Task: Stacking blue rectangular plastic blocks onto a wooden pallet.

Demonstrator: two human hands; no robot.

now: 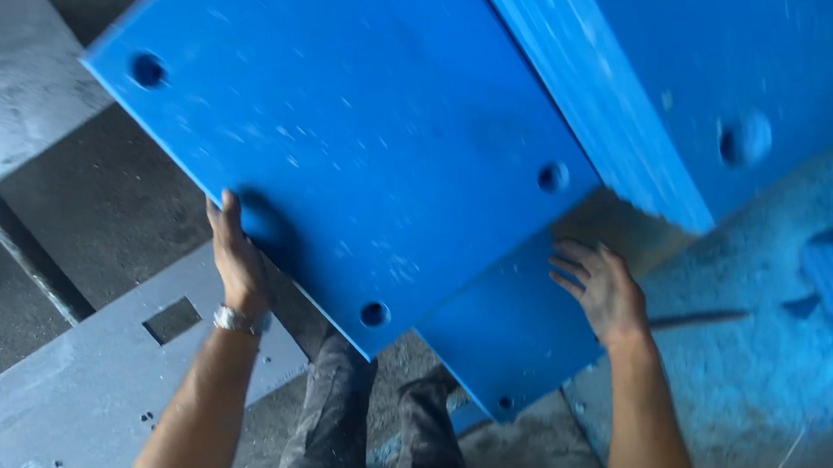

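**Two hands on stacked blue panels**

Much is cut off. The top panel (pixel 360 159) runs out of frame at 12 o'clock, so its full length is hidden. The thick slab (pixel 722 57) at 2 o'clock is blurred, and its edges leave the frame. Under the top panel, most of the lower panel (pixel 510 331) is covered; only its corner shows at 6 o'clock. The blue dust (pixel 749 365) at 4 o'clock is smeared, and the shapes at the far right are hard to make out.

The top panel is flat, bright blue and scuffed with pale specks. It fills the centre, tilted, its corner pointing to 6 o'clock. Four round holes show in it, one near each visible corner or edge. The slab shows one hole, the lower panel one small one.

The left hand (pixel 236 255) at 8 o'clock grips the top panel's edge, fingers curled around it, a watch (pixel 235 321) on the wrist. The right hand (pixel 602 288) at 4 o'clock lies on the lower panel, fingers spread wide, holding nothing.

Two grey steel plates (pixel 69 395) with square cutouts lie at 9 o'clock. The person's two legs (pixel 374 438) stand at 6 o'clock.
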